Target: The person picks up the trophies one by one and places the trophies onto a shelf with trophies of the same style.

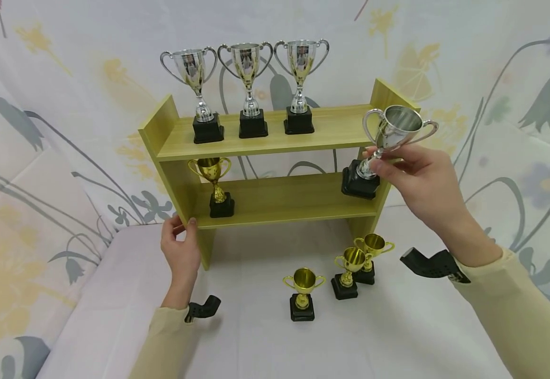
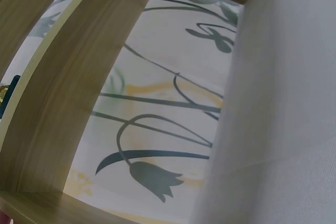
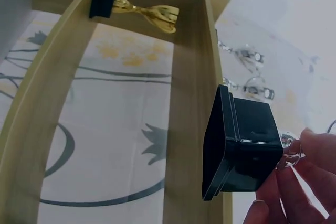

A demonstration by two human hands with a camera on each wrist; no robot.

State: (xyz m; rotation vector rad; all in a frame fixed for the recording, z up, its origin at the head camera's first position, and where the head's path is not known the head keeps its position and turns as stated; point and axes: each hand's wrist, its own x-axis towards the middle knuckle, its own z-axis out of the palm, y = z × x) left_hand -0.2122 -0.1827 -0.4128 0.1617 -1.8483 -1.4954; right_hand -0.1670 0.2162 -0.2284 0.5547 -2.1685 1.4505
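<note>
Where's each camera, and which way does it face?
Head: worn on the head, facing forward and down at the shelf; left hand, right hand and sleeves show.
Left wrist: worn there, facing under the lower board toward the patterned backdrop; no hand clearly shows.
Right wrist: worn there, facing across the shelf past the held silver trophy; right-hand fingers show.
Shared: head and right wrist both show that trophy and the gold trophy on the shelf.
</note>
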